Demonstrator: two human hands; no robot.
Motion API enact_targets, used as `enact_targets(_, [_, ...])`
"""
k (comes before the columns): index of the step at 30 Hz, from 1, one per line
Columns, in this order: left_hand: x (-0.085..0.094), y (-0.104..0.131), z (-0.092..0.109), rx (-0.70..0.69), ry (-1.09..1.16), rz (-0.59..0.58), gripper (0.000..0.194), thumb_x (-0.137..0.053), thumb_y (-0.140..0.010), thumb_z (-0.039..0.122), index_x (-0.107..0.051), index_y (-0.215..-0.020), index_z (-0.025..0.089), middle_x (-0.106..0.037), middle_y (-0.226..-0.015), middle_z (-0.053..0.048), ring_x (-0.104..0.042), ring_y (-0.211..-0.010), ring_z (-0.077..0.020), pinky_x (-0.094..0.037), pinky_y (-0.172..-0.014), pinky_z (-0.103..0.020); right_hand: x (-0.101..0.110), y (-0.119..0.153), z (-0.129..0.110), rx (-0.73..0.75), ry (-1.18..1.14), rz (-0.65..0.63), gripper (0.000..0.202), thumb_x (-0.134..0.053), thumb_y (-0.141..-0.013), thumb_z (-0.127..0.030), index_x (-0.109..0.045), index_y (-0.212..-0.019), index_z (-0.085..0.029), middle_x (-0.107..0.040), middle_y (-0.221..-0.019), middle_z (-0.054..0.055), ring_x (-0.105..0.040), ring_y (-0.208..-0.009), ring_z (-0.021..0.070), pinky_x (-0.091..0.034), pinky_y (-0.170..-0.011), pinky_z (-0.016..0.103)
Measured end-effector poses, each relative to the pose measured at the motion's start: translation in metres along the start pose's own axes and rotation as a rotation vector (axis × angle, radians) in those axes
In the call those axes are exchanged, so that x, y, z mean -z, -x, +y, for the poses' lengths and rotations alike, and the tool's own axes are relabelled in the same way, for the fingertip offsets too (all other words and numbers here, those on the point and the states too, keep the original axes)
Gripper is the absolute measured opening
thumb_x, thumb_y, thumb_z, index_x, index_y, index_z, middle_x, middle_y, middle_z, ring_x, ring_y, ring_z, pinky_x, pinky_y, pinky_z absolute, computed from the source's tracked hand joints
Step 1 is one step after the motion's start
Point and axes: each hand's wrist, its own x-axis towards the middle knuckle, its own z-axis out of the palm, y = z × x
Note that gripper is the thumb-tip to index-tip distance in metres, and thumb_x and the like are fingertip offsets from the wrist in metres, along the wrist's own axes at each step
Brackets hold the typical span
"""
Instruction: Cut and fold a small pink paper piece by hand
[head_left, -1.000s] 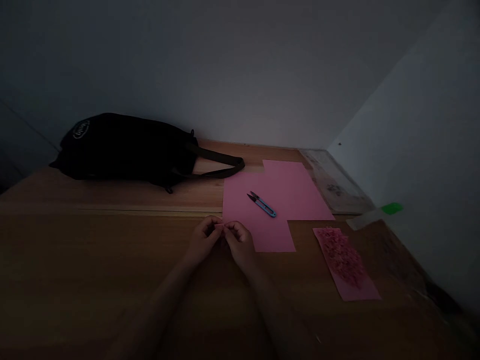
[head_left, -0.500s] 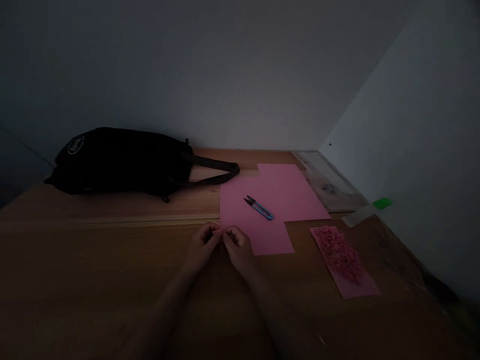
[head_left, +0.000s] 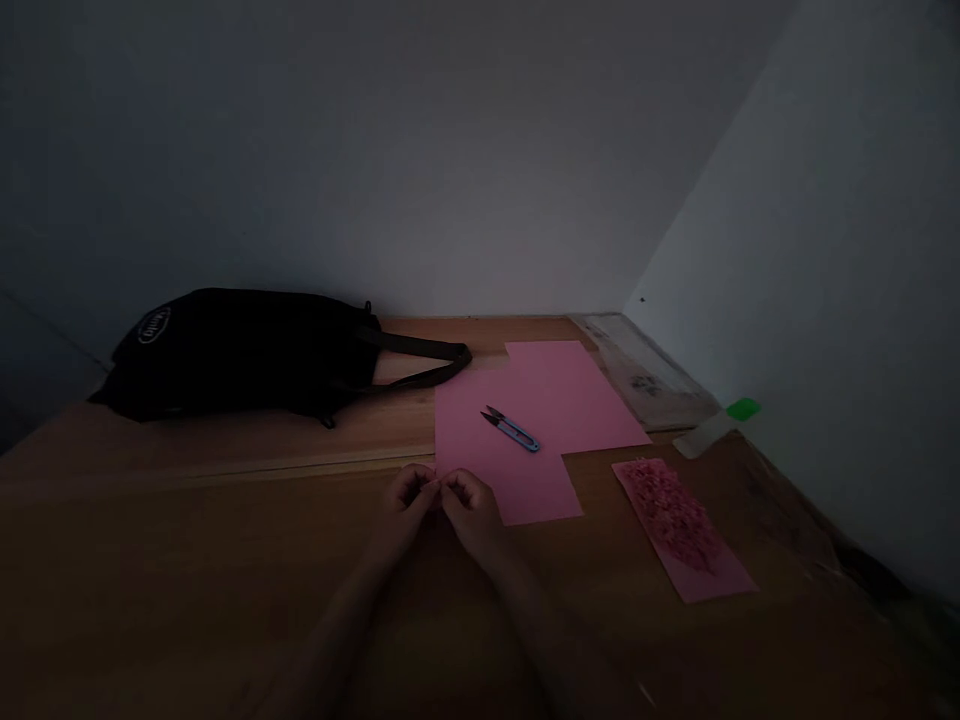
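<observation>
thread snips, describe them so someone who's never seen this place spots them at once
On the wooden table, right of the black bag, lies pink paper. The snips rest on it, just beyond the right hand, tips toward the bag. Unlike everything pink nearby, they have a blue handle and dark blades.

A small pink paper piece (head_left: 436, 483), pinched and mostly hidden, its outline too obscured to tell, shows below and slightly left of mid-frame.

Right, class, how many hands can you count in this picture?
2: the left hand and the right hand, fingertips together beside the near left part of the pink paper. No others show, though the picture is dark.
</observation>
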Motion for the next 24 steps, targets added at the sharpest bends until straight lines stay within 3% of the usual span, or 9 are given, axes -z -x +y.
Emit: enact_targets(24, [0.0024,-0.0026,-0.0081,-0.052,-0.074,-0.019,0.015,-0.057,-0.073,0.029,-0.051,-0.067,0.017,-0.046,-0.062,0.003,-0.043,-0.057,-0.0101,-0.035,-0.055,-0.021,-0.0001,0.0017,-0.0059,0.034,0.097,-0.007,0.007,-0.045,-0.07,-0.019,-0.051,-0.066,-0.019,-0.049,-0.061,-0.003,-0.044,-0.057,0.0107,-0.034,-0.054,0.023])
